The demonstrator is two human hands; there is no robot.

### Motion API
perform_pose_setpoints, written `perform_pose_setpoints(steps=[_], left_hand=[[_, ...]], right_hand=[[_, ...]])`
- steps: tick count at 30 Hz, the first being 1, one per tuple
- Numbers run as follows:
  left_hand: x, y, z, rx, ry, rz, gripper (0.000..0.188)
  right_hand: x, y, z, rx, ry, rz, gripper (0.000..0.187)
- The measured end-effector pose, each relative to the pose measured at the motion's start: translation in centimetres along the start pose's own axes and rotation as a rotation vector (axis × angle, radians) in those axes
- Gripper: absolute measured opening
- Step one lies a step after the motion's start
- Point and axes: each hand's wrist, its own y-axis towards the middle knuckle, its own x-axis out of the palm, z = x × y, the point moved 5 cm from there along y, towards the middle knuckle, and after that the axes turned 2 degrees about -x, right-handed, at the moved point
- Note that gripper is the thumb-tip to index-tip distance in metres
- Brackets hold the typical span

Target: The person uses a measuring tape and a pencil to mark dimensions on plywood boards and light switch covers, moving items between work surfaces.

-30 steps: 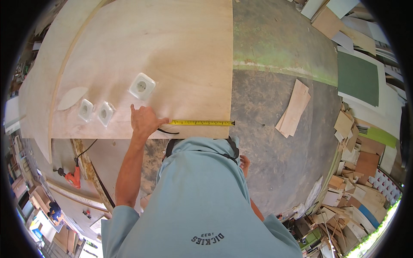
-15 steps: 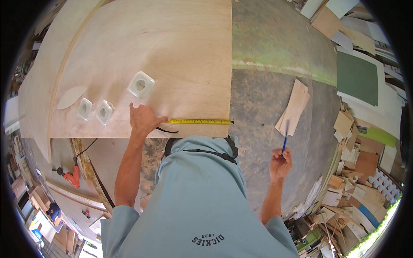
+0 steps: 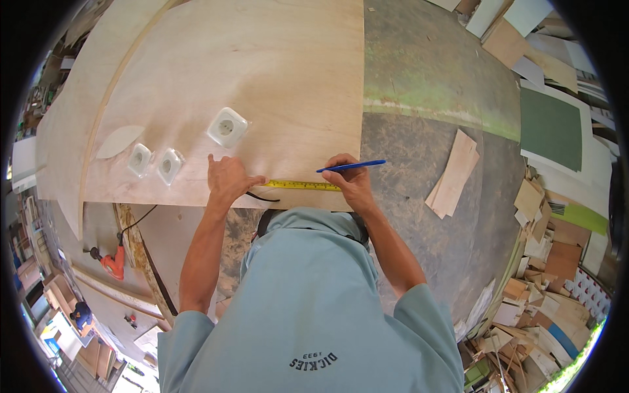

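Note:
My left hand (image 3: 228, 179) is closed round a tape measure, its case hidden by the hand, on a pale plywood sheet (image 3: 288, 78). The yellow tape blade (image 3: 298, 185) runs out to the right along the near part of the sheet, and a black strap (image 3: 263, 198) trails beside it. In my right hand (image 3: 352, 183), at the sheet's right edge, a blue pen (image 3: 367, 164) is pinched, its tip pointing left above the blade. The blade's end is hidden behind this hand. Beyond my left hand lies a white wall socket (image 3: 227, 128); two more sockets (image 3: 170, 167) lie farther left.
A pale leaf-shaped piece (image 3: 120, 141) lies left of the sockets. Two thin wood strips (image 3: 453, 173) rest on the grey surface at right. An orange power tool (image 3: 113, 262) with a cord lies lower left. Scrap boards (image 3: 563, 249) are piled far right.
My right hand has moved left and forward with the blue pen, from beside the wood strips to the tape blade. The left hand still holds the tape measure on the plywood.

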Motion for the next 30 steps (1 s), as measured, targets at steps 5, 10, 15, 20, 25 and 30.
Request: perform_pose_setpoints(steps=[5,10,15,20,25,30], left_hand=[[-0.2,-0.1,0.2,-0.003,0.019,0.006,0.074],[-0.1,0.0,0.2,-0.004,0.005,-0.001,0.075],[0.1,0.0,0.1,0.004,0.016,0.012,0.077],[0.1,0.1,0.1,0.009,0.02,0.013,0.077],[-0.2,0.0,0.3,0.012,0.018,0.012,0.076],[0.0,0.0,0.2,0.009,0.022,-0.006,0.076]], right_hand=[[1.1,0.1,2.9,-0.031,-0.104,-0.07,0.01],[1.2,-0.2,3.3,-0.172,-0.321,-0.153,0.01],[1.1,-0.2,3.2,-0.235,-0.441,-0.159,0.011],[0.9,-0.2,3.8,-0.246,-0.443,-0.153,0.013],[0.5,-0.1,4.3,-0.258,-0.444,-0.14,0.015],[0.4,-0.2,4.5,-0.189,-0.385,-0.113,0.016]])
